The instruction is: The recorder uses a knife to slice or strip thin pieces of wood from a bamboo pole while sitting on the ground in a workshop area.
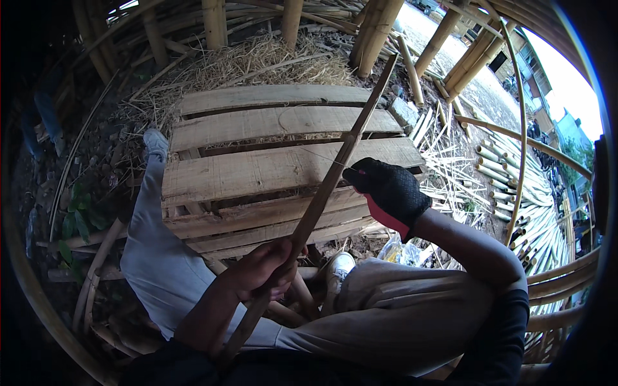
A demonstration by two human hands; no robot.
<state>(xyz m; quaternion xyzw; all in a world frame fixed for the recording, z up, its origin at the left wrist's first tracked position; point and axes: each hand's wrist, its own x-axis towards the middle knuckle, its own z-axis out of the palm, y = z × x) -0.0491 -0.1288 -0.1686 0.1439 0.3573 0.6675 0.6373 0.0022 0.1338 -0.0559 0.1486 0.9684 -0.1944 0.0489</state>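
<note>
While left hand [261, 265] grips, strip [325, 186] beside glove [388, 188]

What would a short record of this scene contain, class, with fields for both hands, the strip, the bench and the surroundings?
Left hand: bare, closed round the strip
Right hand: gloved, fingers bent, beside the strip; any hold unclear
Strip: long, brown, slanting over the bench
Bench: wooden planks with gaps
Beyond bench: straw
Far right: stacked poles
</note>
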